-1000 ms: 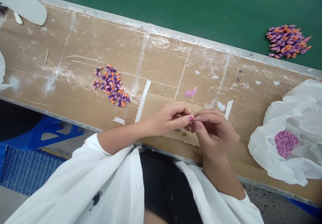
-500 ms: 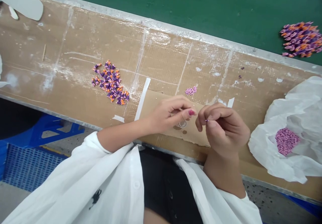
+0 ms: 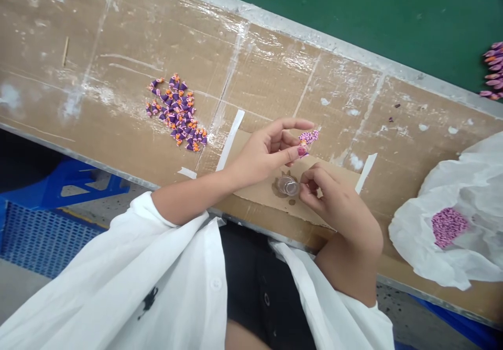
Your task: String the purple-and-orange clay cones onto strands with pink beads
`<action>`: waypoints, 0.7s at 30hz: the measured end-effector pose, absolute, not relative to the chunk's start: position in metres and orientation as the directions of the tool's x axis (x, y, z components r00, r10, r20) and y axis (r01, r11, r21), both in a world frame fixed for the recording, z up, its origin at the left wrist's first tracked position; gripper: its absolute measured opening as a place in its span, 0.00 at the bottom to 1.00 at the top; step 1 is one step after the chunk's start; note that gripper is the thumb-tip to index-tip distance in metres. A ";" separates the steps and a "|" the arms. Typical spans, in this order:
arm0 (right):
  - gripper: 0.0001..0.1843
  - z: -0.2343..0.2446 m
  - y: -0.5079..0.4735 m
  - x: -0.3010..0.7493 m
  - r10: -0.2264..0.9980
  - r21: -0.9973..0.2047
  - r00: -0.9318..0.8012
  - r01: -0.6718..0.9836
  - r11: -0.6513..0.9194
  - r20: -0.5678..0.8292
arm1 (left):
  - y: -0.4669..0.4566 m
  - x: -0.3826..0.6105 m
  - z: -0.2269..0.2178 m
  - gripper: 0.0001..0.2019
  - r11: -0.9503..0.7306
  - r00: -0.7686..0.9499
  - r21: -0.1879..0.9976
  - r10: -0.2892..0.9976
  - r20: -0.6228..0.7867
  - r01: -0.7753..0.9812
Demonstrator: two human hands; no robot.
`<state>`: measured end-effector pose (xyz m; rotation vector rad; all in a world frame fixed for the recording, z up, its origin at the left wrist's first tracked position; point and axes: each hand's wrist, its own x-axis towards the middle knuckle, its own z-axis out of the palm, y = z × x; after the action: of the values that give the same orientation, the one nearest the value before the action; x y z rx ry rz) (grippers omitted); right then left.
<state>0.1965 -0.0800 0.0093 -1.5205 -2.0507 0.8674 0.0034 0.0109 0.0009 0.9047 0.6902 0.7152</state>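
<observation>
Even, fairly bright light fell across your cardboard work surface [image 3: 129, 30], its source out of view. White glare streaked the glossy far side. Shadows were soft and faint. Your right hand [image 3: 336, 198] looked slightly blurred; the purple-pink pile [image 3: 494, 72] appeared soft and stretched at the right edge.

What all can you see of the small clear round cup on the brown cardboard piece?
The small clear round cup looks like see-through plastic or glass, with pale circular edges and no label visible. It sits on the flat brown cardboard piece, among dark, wet-looking stains. The bare right hand's fingertips are right beside it; contact is unclear. Its contents and which way up it stands can't be told.
</observation>
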 end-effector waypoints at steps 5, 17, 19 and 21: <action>0.09 0.007 -0.081 0.196 0.953 -0.704 -0.304 0.673 0.226 0.015 | 0.011 0.005 -0.002 0.17 0.472 0.582 0.847 0.770 -0.261 -0.245; 0.08 0.010 -0.080 0.192 0.933 -0.639 -0.354 0.704 0.311 0.065 | 0.013 0.006 -0.004 0.15 0.464 0.621 0.842 0.755 -0.213 -0.276; 0.08 0.011 -0.079 0.191 0.927 -0.625 -0.365 0.705 0.335 0.084 | 0.013 0.006 -0.005 0.16 0.465 0.626 0.841 0.751 -0.210 -0.275; 0.09 0.014 -0.079 0.190 0.920 -0.623 -0.381 0.698 0.352 0.093 | 0.013 0.006 -0.005 0.17 0.468 0.629 0.843 0.747 -0.217 -0.265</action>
<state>0.1898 -0.0788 0.0136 -1.4123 -2.1895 0.6941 0.0058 0.0135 -0.0053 0.8748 0.6309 0.6734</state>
